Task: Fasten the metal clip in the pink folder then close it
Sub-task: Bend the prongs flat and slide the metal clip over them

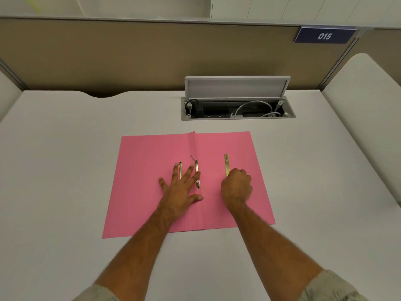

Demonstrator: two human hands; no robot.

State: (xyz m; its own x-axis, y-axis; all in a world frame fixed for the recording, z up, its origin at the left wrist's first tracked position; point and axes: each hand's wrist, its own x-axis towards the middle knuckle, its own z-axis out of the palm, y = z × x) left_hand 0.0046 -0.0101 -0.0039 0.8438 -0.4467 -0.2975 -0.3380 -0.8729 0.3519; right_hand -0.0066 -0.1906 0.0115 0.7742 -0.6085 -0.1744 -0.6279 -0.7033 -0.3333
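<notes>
Both hands work on the pink folder (152, 181), which lies wide open and flat on the white tabletop (65, 148), its fold running away from the person down the middle. From the head camera, the left hand (180, 190) is spread open, palm down, fingers splayed across the inner left flap close to the fold, gripping nothing and seemingly pinning the card in place. Two brass strips show by those fingers: a short one (180, 169) between them, and a longer piece (197, 173) lying along the fold, touching the forefinger. The right hand (236, 185) is curled nearly closed, its fingertips pinching the near end of a loose brass bar (226, 165) that rests on the right flap, well apart from the fold. By my reading, the clip is not yet fastened: the bar is off the prongs, and nothing is locked down. Fitting the bar, bending the prongs flat, and folding one flap over the other all remain. No papers show inside the folder.
</notes>
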